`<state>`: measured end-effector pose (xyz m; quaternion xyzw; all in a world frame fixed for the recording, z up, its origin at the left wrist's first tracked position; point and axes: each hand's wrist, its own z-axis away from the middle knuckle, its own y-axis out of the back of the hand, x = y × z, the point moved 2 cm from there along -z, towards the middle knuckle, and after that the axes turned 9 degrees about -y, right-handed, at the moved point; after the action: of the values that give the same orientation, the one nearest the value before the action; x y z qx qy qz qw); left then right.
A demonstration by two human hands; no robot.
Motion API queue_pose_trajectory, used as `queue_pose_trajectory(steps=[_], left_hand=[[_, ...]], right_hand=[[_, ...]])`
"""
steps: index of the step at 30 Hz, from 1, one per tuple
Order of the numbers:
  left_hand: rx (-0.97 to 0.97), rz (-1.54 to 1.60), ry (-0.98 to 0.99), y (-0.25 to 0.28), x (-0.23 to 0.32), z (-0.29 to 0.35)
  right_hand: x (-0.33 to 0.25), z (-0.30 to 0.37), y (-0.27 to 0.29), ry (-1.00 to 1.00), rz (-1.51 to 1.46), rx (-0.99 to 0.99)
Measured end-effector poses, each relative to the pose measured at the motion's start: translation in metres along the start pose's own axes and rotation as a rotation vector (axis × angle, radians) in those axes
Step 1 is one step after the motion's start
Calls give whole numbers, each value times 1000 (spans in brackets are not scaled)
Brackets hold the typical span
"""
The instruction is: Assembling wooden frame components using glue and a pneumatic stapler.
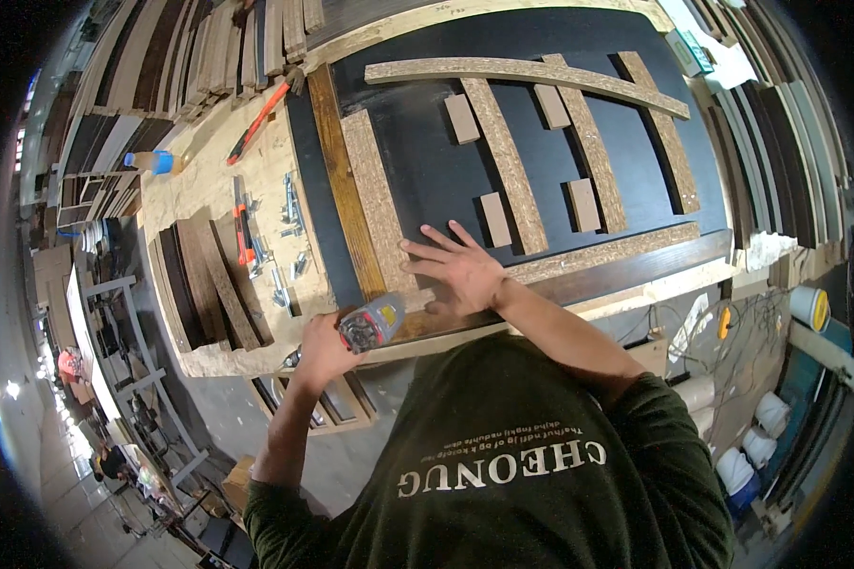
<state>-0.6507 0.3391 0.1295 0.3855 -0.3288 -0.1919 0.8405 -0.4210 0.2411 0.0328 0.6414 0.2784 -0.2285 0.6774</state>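
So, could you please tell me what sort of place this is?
Probably a woodworking workshop: stacked brown wooden boards, a red-handled hammer on a pale wooden workbench, and flat tan particleboard strips laid on a black panel.

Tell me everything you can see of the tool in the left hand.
The tool is a stubby, rounded piece, mostly grey, with red trim around a darker end and a yellow patch on the other. Its casing looks like plastic. The left hand grips it from the left, hiding part of it. It sits slanted over the near-left corner of the brown wooden frame; whether it touches the wood is unclear.
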Motion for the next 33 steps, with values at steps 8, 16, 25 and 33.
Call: queue_pose_trajectory(steps=[8, 16, 25, 33], left_hand=[[-18, -36, 59, -10, -9, -8], [47, -99, -84, -14, 3, -14], [125, 194, 12, -8, -4, 8], [378, 270, 268, -30, -56, 38]], right_hand=[[1, -1, 0, -18, 9, -42], [0, -1, 1, -19, 12, -35], [5, 23, 28, -112, 57, 150], [31, 88, 53, -464, 194, 223]])
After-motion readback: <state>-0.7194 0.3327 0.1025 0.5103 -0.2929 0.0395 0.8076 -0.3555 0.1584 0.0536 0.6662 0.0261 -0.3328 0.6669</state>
